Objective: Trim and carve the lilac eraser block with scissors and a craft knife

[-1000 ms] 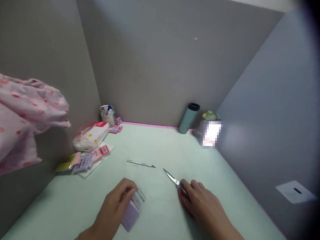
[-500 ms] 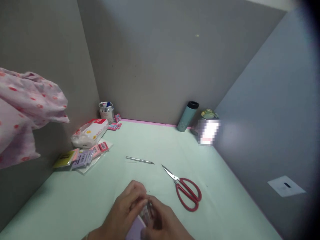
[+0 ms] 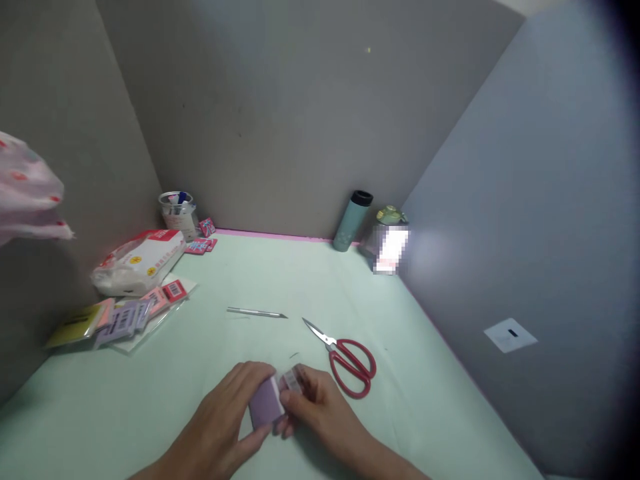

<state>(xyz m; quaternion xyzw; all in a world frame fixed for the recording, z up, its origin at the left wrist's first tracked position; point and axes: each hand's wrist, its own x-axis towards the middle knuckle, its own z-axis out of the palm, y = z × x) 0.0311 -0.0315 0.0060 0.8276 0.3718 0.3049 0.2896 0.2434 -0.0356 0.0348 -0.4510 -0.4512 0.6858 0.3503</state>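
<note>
My left hand [image 3: 227, 413] grips a small purple note pad [image 3: 266, 402] between its thumb and fingers, near the front of the table. The pad has a pale edge on its right side. My right hand [image 3: 320, 407] is closed on a clear plastic wrapper [image 3: 293, 380] with a barcode label, right beside the pad. Its thumb and fingers reach the pad's right edge. Just beyond the right hand lie red-handled scissors [image 3: 351, 365], blades slightly apart or closed, I cannot tell. A slim metal craft knife [image 3: 257, 313] lies farther back.
Packets with barcodes [image 3: 131, 318] and a tissue pack [image 3: 143, 262] lie at the left wall. Behind them stands a jar of pens [image 3: 180, 217]. A teal tumbler [image 3: 352, 222] stands at the back. Spotted pink cloth [image 3: 30, 190] hangs at far left. A thin dark scrap [image 3: 294, 355] lies near the hands.
My hands have moved apart and turned the purple pad, which now shows more fully. The barcode wrapper now sits in my right hand at the pad's right side. The whole view has shifted.
</note>
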